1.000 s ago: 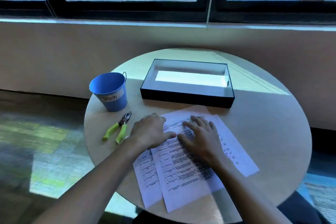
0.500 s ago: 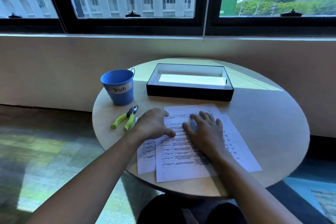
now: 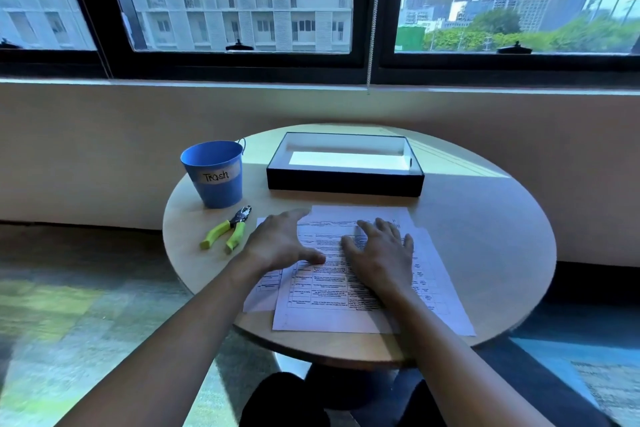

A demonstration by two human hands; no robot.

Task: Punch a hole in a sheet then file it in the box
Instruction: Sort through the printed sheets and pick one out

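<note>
A blue "Trash" bucket (image 3: 214, 174) stands on the round table (image 3: 485, 236).

table (image 3: 485, 236): smooth matt wood; sheets (image 3: 329, 288): printed paper; punch (image 3: 227, 232): metal head, glossy green grips

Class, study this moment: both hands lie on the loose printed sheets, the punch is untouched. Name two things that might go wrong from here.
1. The sheets overlap unevenly; lifting one may drag a second along, so two might get punched.
2. The near edges of the sheets lie close to the table's rim; a push from the left hand or right hand may slide paper off.
3. The hole punch lies close to the blue trash bucket; a hasty reach may knock it.
</note>
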